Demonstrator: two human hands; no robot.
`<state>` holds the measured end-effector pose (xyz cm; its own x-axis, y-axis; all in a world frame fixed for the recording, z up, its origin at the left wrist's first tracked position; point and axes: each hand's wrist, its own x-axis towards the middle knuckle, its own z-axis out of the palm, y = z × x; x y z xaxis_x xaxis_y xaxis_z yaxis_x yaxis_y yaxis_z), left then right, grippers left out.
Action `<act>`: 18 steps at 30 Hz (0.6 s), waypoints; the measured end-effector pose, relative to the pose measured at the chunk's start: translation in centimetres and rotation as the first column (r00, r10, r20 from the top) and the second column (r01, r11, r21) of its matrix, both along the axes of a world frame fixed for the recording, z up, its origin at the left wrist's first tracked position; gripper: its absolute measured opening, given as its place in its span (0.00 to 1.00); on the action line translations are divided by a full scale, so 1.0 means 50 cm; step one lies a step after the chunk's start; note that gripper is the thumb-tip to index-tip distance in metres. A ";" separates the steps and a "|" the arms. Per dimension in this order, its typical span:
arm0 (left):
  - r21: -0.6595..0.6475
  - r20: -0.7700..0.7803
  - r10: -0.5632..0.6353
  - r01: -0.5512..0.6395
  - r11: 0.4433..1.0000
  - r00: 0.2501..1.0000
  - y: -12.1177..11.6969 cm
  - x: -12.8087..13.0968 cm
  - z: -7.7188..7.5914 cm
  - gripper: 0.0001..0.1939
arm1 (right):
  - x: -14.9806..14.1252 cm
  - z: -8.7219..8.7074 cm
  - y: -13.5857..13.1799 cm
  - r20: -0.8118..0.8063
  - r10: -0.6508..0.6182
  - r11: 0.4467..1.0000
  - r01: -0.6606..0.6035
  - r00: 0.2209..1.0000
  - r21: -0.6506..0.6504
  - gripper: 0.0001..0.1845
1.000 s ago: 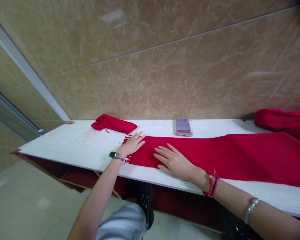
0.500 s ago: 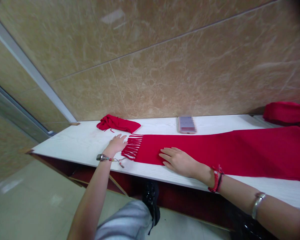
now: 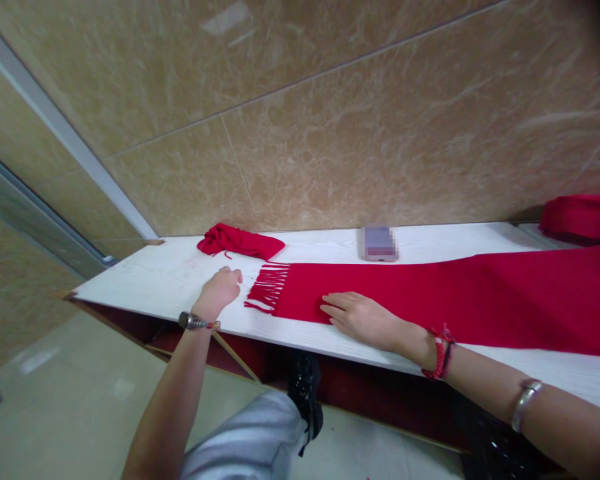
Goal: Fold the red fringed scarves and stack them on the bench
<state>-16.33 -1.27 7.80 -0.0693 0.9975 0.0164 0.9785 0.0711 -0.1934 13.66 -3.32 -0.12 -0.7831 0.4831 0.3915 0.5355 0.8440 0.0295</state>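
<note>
The scarf [image 3: 505, 300], matte red cloth, lies as a long flat strip on the white, wood-grained table [image 3: 145, 273], its left end a fringe [image 3: 269, 287] of thin strands. The right hand [image 3: 365, 321] rests flat on it, clasping nothing. The left hand [image 3: 220, 290] is beside the fringe, fingers curled inward; whether they pinch anything I cannot tell. A crumpled red bundle [image 3: 240, 243] lies behind, before glossy, veined tiles [image 3: 320, 147]. Half a second ago the left fingers stretched to the strand tips; now they are drawn clear.
</note>
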 end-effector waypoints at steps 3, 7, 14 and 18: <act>-0.100 0.233 -0.405 0.437 0.894 0.884 -0.007 0.042 0.001 0.14 | -0.001 0.001 -0.001 0.014 -0.007 1.000 0.007 1.000 0.017 0.17; -0.257 0.160 -0.254 0.289 0.922 0.954 -0.005 0.081 -0.018 0.13 | 0.000 0.004 -0.002 0.022 -0.012 1.000 0.012 1.000 0.014 0.17; -0.097 -0.099 0.125 -0.134 0.986 0.987 -0.010 0.035 0.011 0.13 | 0.000 0.009 -0.002 0.044 -0.001 1.000 0.001 0.999 0.006 0.17; -0.196 0.124 -0.271 0.291 0.936 0.954 -0.027 0.059 0.013 0.12 | -0.002 0.004 -0.001 0.032 0.001 1.000 -0.002 1.000 0.020 0.17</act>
